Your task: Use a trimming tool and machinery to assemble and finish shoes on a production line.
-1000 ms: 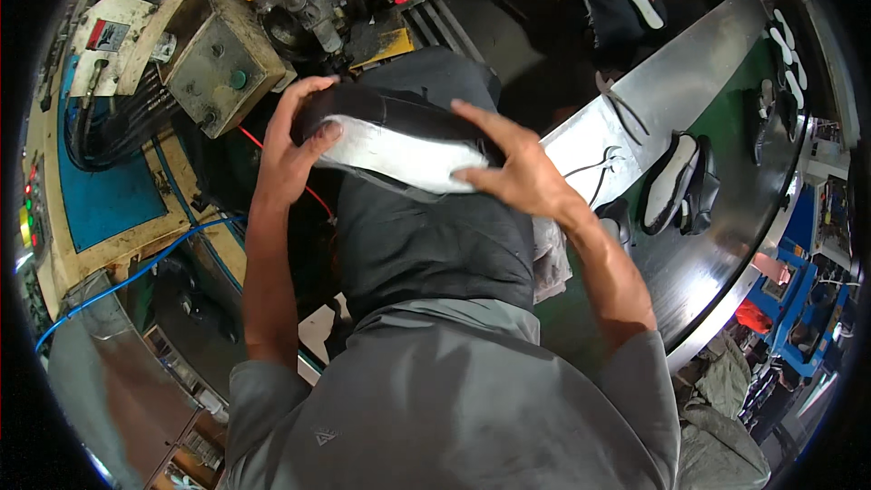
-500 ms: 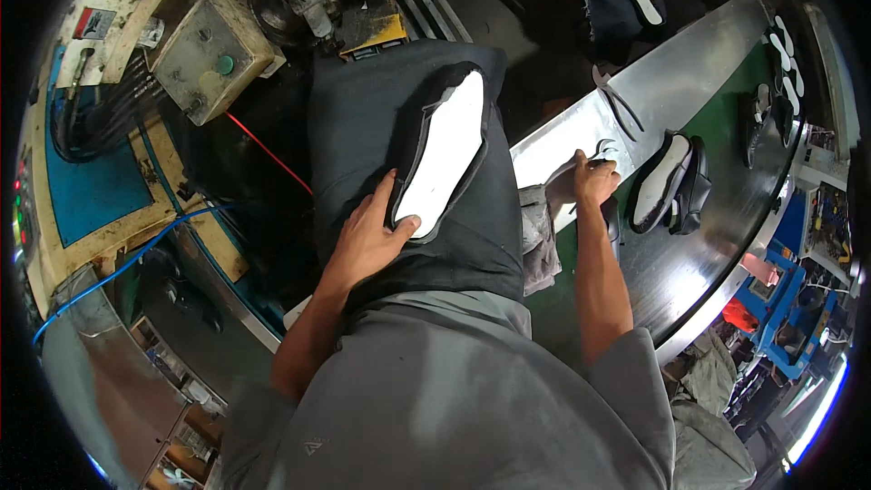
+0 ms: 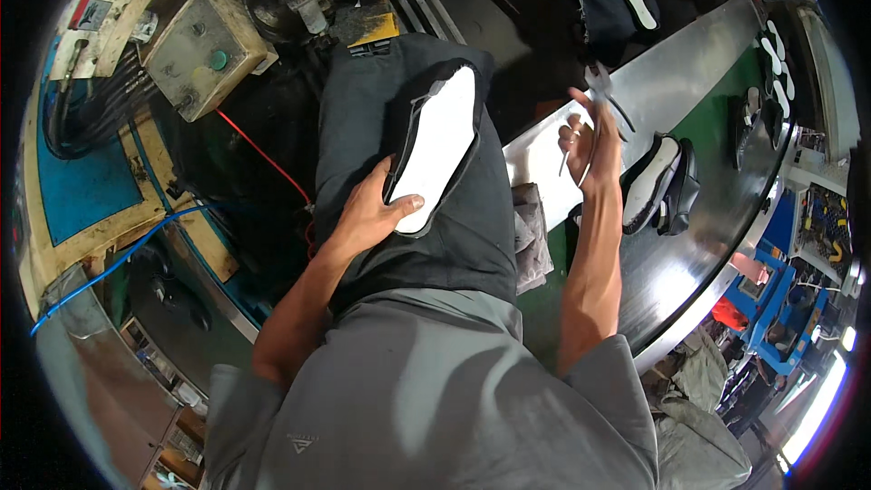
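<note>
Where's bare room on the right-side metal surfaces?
Metal strip, between pliers and its far end; shiny worktop, between black shoes and its curved rim. Crowded: by the right hand and pliers, and around the white insoles.

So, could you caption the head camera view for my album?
Across the lap, the left hand holds a dark, white-bottomed shoe while the right hand grips pincers near a metal ledge.

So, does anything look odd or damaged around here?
No spill stands out. The white-bottomed shoe held by the left hand has an uneven black edge toward its far end, against smooth white; the box with the green button looks stained.
</note>
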A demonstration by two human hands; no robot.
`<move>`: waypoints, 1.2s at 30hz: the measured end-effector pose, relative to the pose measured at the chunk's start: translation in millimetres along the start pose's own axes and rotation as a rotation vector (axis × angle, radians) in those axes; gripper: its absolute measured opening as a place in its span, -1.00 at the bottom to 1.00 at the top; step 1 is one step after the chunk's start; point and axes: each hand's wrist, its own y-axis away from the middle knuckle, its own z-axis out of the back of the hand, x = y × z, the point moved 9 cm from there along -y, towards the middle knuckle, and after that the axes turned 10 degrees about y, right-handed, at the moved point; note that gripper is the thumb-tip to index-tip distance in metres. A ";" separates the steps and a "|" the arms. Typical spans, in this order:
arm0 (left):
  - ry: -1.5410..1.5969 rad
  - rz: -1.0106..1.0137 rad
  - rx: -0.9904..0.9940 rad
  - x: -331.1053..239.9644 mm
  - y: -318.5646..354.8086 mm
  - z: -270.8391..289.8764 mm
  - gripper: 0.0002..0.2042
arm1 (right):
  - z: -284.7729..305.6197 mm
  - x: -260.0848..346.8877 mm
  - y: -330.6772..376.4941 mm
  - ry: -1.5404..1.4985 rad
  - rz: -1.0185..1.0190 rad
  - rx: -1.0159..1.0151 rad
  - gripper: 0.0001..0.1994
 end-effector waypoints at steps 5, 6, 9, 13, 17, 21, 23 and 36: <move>-0.071 0.026 -0.036 2.9 1.1 1.9 -0.13 | -152.8 9.3 45.9 1.053 -0.056 0.405 -0.46; -0.060 0.032 -0.042 4.0 0.0 1.2 -0.13 | -153.0 -4.2 53.2 1.294 -0.016 0.523 -0.43; -0.063 -0.008 -0.037 3.7 0.7 -1.9 -0.12 | -155.6 -24.7 87.4 1.457 0.110 0.617 -0.44; -0.163 -0.075 -0.097 5.7 7.3 -0.3 -0.18 | -162.7 -52.4 105.3 1.857 0.265 0.780 -0.52; -0.302 -0.116 -0.181 -11.3 16.3 -3.0 -0.21 | -179.5 -65.0 111.3 2.007 0.435 0.829 -0.59; -0.318 -0.073 -0.166 -9.3 17.1 0.1 -0.17 | -172.6 -72.9 104.4 2.013 0.591 0.780 -0.60; -0.194 -0.146 -0.125 -3.6 5.9 2.4 -0.14 | -145.2 -93.0 94.4 1.958 0.675 0.733 -0.61; 0.575 0.117 0.066 10.4 -13.3 -10.6 -0.15 | -133.3 -78.7 107.5 2.012 0.408 0.740 -0.55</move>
